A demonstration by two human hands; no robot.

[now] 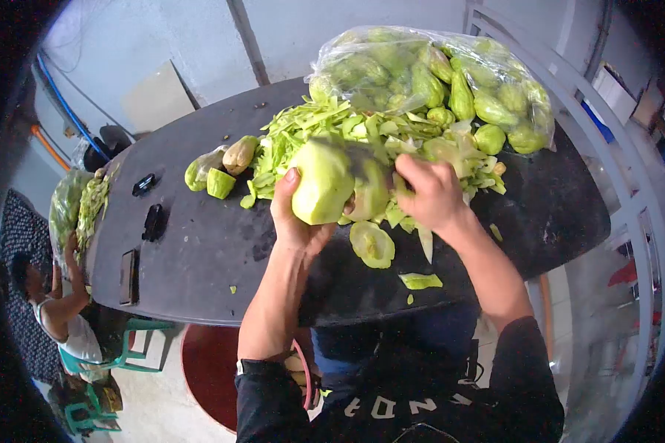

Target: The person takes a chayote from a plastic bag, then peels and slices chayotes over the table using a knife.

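Note:
My left hand (295,210) is wrapped round a large, pale green peeled chayote (321,181), held up above the table. My right hand (432,192) is closed close to its right side. A dark, blurred shape lies between the hand and the chayote, and I cannot make out what the fingers grip. Behind and below both hands spreads a heap of green peelings (295,136). A cut round slice (372,244) and a small loose piece (421,281) lie on the dark table (199,251) nearer to me.
A clear plastic bag of chayotes (462,92) stands at the back right. Several whole and cut pieces (222,173) sit left of the heap. Dark small objects (154,223) and a phone-like slab (129,277) lie leftward. Another person (63,310) sits at the far left end.

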